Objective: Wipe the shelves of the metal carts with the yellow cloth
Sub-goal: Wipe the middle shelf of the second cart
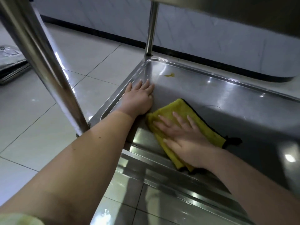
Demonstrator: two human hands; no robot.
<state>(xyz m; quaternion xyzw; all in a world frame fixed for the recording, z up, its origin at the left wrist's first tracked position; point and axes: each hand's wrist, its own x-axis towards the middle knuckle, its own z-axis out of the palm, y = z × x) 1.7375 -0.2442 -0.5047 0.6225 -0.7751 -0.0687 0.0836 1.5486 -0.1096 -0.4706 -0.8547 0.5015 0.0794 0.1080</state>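
Right hand [183,137] is down flat, fingers spread wide and straight, palm pressing on the yellow cloth [181,108]. Nothing is pinched; it's a flat-palm push. The cloth lies folded on the near-left part of the cart's bottom shelf [211,90], one end draped over the near rim and a dark trimmed edge with a small loop showing at the right.

Left hand [139,96] sits just beside the cloth, fingers straight and laid against the shelf's left end, by the look of it bracing the body for the low reach.

This looks like the wiping step on the lowest shelf, in its near-left corner. Further out, near the back-left corner, there's a small yellowish smear [169,75] on the steel, well apart from the cloth and not yet reached. The shelf's right stretch runs out of view under the upper shelf [227,7].

The next move probably calls for sliding the cloth away from the body toward that smear, with firm downward pressure, then sweeping right along the back rim. The near post [40,62] and far post [151,30] frame the reach. Out on the tiled floor [40,114] lies a stack of metal trays [11,62].
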